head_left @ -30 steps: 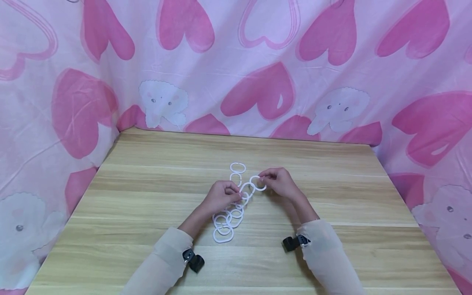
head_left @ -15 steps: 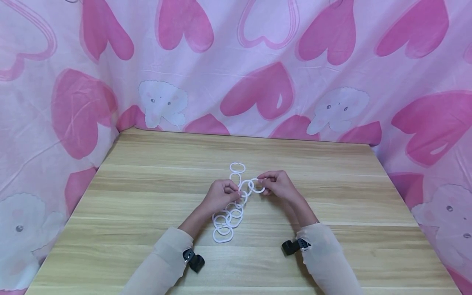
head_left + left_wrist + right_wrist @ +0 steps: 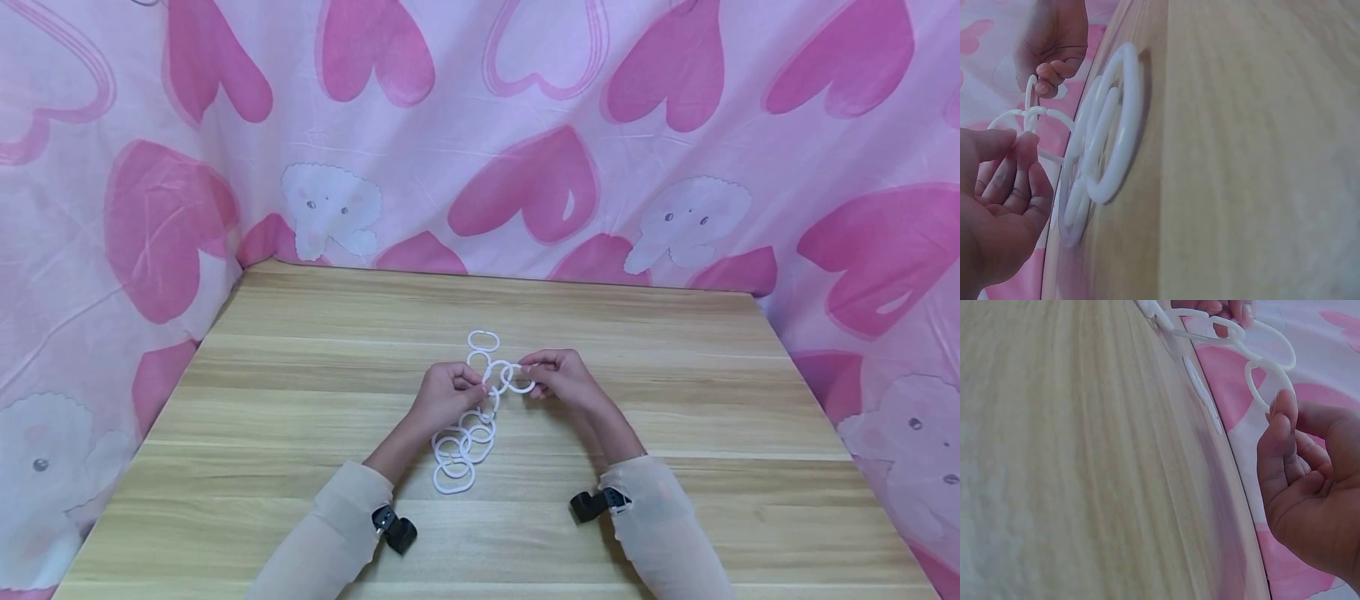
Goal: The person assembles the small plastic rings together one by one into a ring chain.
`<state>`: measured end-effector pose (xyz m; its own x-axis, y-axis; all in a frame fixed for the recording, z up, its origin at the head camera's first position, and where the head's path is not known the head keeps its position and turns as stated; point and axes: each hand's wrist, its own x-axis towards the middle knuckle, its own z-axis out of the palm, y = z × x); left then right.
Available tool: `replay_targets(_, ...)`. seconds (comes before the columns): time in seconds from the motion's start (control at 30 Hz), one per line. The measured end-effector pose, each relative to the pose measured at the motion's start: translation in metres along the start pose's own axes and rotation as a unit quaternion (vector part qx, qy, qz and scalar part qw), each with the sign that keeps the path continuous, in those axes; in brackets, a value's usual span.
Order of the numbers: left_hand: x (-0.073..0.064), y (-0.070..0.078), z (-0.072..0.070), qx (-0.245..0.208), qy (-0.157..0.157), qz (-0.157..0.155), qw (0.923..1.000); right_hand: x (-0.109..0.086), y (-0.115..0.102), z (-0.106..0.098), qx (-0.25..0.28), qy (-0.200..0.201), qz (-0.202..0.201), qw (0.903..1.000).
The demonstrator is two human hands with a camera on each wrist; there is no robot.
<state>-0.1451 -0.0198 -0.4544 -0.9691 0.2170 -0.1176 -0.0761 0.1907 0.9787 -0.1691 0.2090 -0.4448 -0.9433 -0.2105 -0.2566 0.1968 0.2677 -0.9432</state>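
My left hand (image 3: 448,395) pinches a white oval plastic ring (image 3: 1284,341) between thumb and fingertips. Linked through that ring is a second white ring (image 3: 1250,381), whose outer side my right hand (image 3: 562,375) pinches between thumb and index finger. Both rings are raised above the table in the wrist views. From the left hand, a chain of further white rings (image 3: 1132,112) trails down toward the near side and bunches on the tabletop. The left fingertips partly cover the joint where the rings meet.
Beyond the hands, a white oval ring (image 3: 483,350) lies on the wooden table (image 3: 675,392), with another just nearer. A pink and white heart-patterned curtain (image 3: 420,167) borders the table's back and sides. Each sleeve bears a small black wrist camera (image 3: 400,533).
My right hand has lowered slightly and come a little left, bringing its ring closer to the left hand. The left hand keeps its pinch almost in place.
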Motion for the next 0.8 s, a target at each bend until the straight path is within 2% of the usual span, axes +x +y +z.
replay_targets(0.17, -0.0007, -0.0005, 0.0007, -0.006, 0.000, 0.007, 1.0000, -0.0020, -0.0016, 0.0014, 0.017, 0.005, -0.003, 0.9998)
replay_targets(0.4, -0.0015, 0.0003, 0.0040, 0.021, -0.013, 0.008, 0.9997, -0.0036, -0.0051, 0.0070, 0.030, -0.026, -0.024, 0.9989)
replay_targets(0.63, -0.0023, -0.0012, 0.0042, 0.032, -0.033, 0.025, 0.9987, -0.0023, -0.0032, 0.0004, 0.008, 0.022, -0.048, 0.9986)
replay_targets(0.8, -0.0018, -0.0019, 0.0053, 0.042, -0.043, 0.026, 0.9979, -0.0025, -0.0038, -0.0020, 0.004, 0.036, -0.076, 0.9964)
